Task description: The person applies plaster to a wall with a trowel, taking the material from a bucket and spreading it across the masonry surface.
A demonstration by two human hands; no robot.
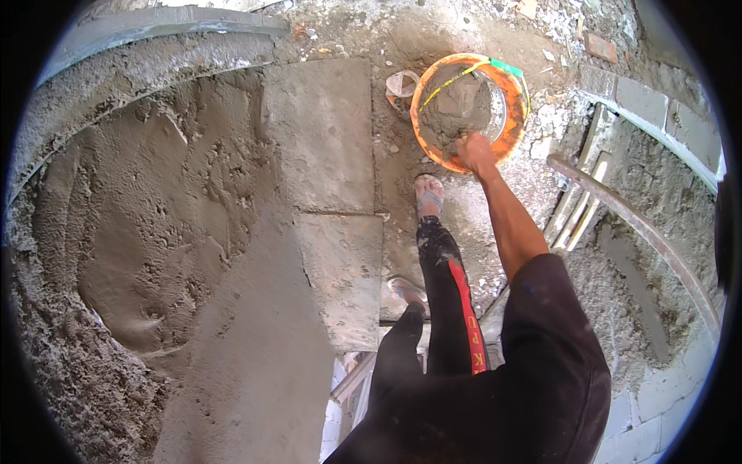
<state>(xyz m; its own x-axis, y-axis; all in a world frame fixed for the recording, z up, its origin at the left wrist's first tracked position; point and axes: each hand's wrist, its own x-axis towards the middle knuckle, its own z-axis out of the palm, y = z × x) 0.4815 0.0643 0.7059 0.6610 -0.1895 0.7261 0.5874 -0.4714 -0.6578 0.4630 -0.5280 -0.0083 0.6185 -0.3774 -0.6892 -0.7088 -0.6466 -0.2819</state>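
Observation:
My right hand (475,151) is closed at the near rim of a round orange bucket (512,141). Wet grey mortar (440,127) fills much of the bucket, with a flat, mortar-coated shape in its middle. What the fist grips is hidden by the fingers and mortar. Across the bucket's top runs a thin yellow handle (444,89) with a green piece (506,68) at the far rim. My left hand does not show.
Left lies a wide bed of wet mortar (170,201), beside large concrete slabs (317,139). A small, dirty container (403,83) stands left of the bucket. Right are a long straightedge bar (641,224), wooden strips (576,201) and a block wall (649,104). My sandalled feet (429,195) stand nearby.

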